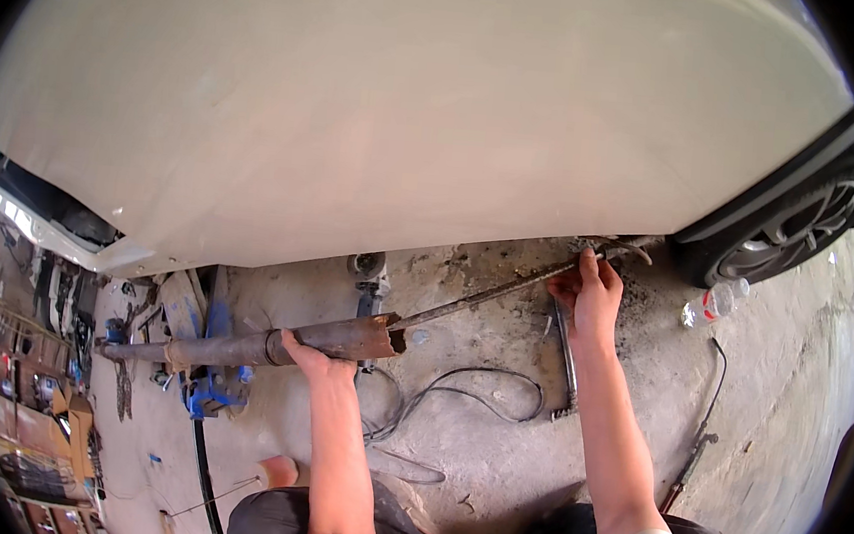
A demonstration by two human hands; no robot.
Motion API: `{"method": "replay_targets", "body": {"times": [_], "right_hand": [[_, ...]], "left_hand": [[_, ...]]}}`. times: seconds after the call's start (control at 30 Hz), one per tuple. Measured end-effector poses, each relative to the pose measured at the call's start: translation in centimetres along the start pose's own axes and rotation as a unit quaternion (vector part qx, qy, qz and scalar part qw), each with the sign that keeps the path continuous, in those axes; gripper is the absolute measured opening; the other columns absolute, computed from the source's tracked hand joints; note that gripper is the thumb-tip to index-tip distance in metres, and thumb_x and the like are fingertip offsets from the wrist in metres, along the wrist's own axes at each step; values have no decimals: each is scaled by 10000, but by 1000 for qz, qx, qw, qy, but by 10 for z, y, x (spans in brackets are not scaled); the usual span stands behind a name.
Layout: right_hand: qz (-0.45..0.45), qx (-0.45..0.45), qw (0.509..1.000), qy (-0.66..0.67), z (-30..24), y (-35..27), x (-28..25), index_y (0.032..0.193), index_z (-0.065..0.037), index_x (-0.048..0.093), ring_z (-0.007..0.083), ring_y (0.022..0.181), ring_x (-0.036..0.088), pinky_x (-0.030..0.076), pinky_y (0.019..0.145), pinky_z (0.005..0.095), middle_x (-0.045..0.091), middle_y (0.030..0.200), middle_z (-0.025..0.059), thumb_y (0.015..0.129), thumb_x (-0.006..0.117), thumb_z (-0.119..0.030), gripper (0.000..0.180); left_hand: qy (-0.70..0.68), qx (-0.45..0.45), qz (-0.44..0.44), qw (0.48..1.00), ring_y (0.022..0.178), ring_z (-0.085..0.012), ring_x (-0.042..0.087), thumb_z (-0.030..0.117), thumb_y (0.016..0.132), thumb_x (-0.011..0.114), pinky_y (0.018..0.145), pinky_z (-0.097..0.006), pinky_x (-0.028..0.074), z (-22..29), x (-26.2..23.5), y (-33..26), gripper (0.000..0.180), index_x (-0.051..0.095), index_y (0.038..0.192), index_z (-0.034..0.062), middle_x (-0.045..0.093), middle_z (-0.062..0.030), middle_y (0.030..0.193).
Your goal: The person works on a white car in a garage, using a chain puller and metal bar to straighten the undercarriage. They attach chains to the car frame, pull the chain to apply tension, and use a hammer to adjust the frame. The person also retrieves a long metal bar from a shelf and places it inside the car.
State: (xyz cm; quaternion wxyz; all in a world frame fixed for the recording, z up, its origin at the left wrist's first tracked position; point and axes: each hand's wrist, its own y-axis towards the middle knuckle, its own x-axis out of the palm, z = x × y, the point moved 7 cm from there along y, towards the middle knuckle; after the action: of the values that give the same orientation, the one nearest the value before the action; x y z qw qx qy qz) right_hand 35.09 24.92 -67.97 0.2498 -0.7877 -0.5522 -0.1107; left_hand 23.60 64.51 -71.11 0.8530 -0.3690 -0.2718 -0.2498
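Observation:
A long rusty metal pipe (225, 348) lies across the left half of the view, its jagged open end toward the middle. My left hand (315, 361) is closed around it near that end, thumb over the top and palm underneath. From the pipe's open mouth a thin dark metal rod (490, 294) slants up to the right. How deep it reaches inside is hidden. My right hand (593, 298) pinches the rod's far end, beside a curved metal hook (634, 250) just under the edge of the pale car body (439, 117).
An angle grinder (372, 281) rests behind the pipe, with a black cable (479, 372) looping over the concrete. Near my right forearm lies a metal bar (566, 363); further right are a torch (699, 444), a plastic bottle (713, 306) and a car wheel (791, 235). Blue equipment (211, 396) stands left.

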Motion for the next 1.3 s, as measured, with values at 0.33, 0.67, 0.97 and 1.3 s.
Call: {"method": "replay_targets", "body": {"times": [0.33,0.67,0.97,1.3], "right_hand": [[0,-3,1000,-20,-5,2,-6,813,16,512,176,545,604,504,496,281,604,664,104,928,510,-243,283],[-39,23,998,-52,6,-9,10,819,0,516,187,617,636,506,539,272,622,707,112,912,538,-248,266],[-73,89,989,-92,11,-6,-1,902,-14,560,167,760,648,491,606,271,653,816,96,893,570,-314,301],[167,-114,979,-33,-35,14,-124,655,-48,540,83,486,458,313,444,225,506,561,0,911,502,-333,385]], "left_hand": [[3,15,36,999,1179,-326,450,599,831,325,963,-518,387,-3,49,-46,657,438,1271,124,451,-113,1306],[-13,-3,-4,1000,1163,-319,472,596,853,311,957,-497,403,-24,44,-37,643,462,1254,118,493,-99,1273],[-1,-28,20,999,1141,-278,479,610,844,377,972,-463,394,-79,64,-44,640,430,1264,130,471,-77,1274],[17,-50,9,999,1141,-290,491,627,816,360,976,-485,390,-118,86,-64,654,481,1205,115,502,-95,1252]]}}
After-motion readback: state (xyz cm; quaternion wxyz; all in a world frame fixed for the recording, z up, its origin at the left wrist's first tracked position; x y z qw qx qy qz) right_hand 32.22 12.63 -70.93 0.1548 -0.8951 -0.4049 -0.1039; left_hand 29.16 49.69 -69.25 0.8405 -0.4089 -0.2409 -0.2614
